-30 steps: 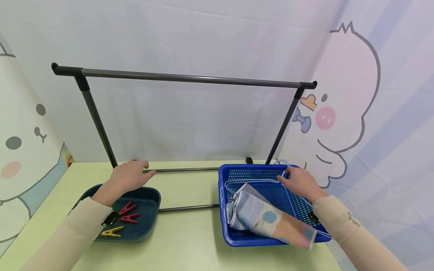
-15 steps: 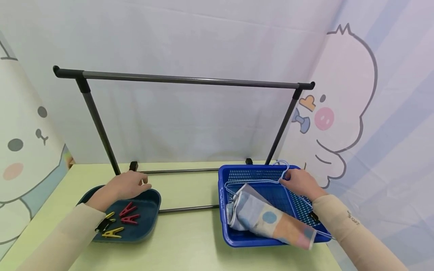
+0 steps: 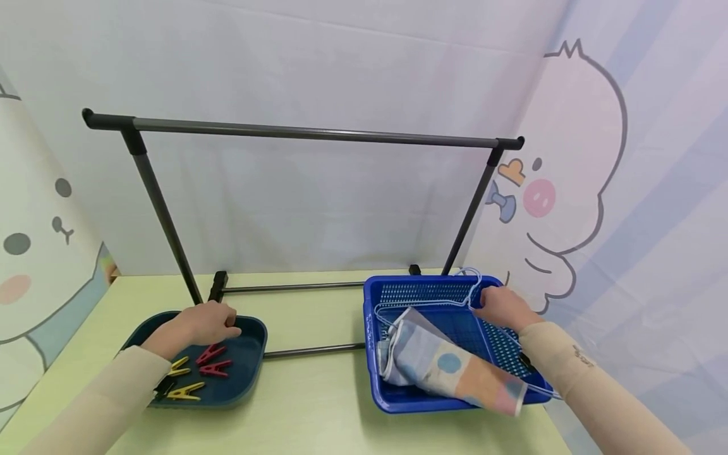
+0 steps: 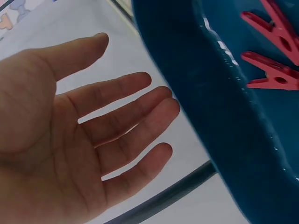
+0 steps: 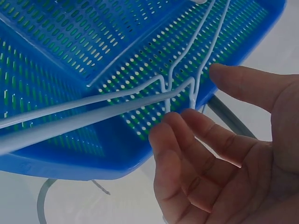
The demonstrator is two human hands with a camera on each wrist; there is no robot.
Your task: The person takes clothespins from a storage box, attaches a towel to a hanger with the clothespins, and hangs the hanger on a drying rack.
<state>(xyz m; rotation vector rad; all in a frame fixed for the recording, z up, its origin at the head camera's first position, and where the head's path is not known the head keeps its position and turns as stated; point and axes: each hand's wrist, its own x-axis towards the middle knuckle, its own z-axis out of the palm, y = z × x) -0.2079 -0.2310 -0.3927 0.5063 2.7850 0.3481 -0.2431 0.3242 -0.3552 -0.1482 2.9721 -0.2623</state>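
Observation:
My right hand is over the right end of the blue basket. In the right wrist view its partly bent fingers are at the neck of pale blue wire clothes hangers, seemingly two stacked; the thumb stands apart on the other side. Fingers hide the hooks there. A folded cloth with coloured patches lies in the basket, one end over the front rim. My left hand, holding nothing, hovers by the back of the dark teal tub, fingers spread. Red clothespins and yellow clothespins lie in the tub.
A dark metal rack stands behind both containers, its top bar high across the view. Two lower bars, among them the front bar, run low between tub and basket. Pale green table shows below, with a printed curtain behind.
My left hand has come down and a little left, closer to the tub. My right fingers have drawn in at the hanger neck, then the hand shifted slightly right. Cloth and basket stay put.

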